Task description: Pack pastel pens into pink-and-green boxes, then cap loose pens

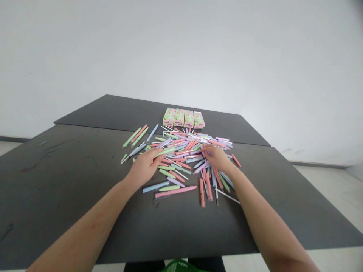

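A heap of pastel pen parts (181, 145) in pink, green, blue and purple, mixed with thin white refills, lies on the dark table. My left hand (146, 163) is at the heap's left side, thumb and fingers closed on a light green pen barrel (166, 151) that points right. At the heap's right side, my right hand (217, 155) is closed, with a purple pen part (202, 148) at its fingertips. Nearer to me lies a pink pen (176, 192) that looks whole, next to a blue barrel (155, 187).
Several small green and pink boxes (179, 117) stand in a row behind the heap. A few assembled-looking green and pink pens (135, 136) lie together at the left. The dark table (70, 181) has a seam towards the back, and a white wall rises behind it.
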Demonstrator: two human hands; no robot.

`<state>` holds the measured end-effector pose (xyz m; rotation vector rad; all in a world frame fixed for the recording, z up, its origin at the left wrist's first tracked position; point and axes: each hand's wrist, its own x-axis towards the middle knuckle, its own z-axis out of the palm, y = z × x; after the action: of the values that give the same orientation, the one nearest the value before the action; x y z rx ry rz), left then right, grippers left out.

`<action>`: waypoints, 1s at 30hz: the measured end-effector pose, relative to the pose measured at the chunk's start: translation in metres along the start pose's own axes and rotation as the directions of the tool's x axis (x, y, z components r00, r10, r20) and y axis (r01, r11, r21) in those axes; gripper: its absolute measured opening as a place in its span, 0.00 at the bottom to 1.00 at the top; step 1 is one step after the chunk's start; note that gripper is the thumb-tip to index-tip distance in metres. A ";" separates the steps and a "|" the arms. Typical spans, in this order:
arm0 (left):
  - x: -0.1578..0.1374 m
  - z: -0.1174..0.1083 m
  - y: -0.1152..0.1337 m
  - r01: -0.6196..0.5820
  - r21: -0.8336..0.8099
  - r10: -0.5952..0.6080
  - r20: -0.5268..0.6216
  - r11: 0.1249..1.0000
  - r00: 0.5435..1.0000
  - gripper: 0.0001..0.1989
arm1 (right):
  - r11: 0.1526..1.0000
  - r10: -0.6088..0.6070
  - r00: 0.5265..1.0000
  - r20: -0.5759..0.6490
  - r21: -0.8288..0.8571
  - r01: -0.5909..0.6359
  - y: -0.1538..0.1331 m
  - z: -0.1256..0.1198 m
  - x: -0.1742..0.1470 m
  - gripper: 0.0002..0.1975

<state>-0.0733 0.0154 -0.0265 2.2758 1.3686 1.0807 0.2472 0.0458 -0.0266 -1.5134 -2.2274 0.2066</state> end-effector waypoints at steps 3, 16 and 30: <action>0.001 -0.001 0.002 0.033 -0.032 -0.034 -0.019 0.999 0.999 0.19 | 0.997 0.068 0.997 -0.042 0.050 -0.066 0.008 -0.008 0.001 0.14; 0.007 -0.018 0.007 0.322 -0.026 -0.323 -0.126 0.946 0.938 0.21 | 0.942 -0.315 0.944 0.095 0.152 0.299 -0.057 -0.002 0.011 0.29; 0.008 -0.024 0.001 0.367 -0.169 -0.396 -0.192 0.915 0.898 0.23 | 0.897 -0.441 0.885 0.151 0.083 0.433 -0.113 0.019 0.019 0.18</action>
<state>-0.0876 0.0178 -0.0057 1.7325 1.6879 1.2671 0.1369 0.0209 0.0019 -0.9578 -2.6090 0.2485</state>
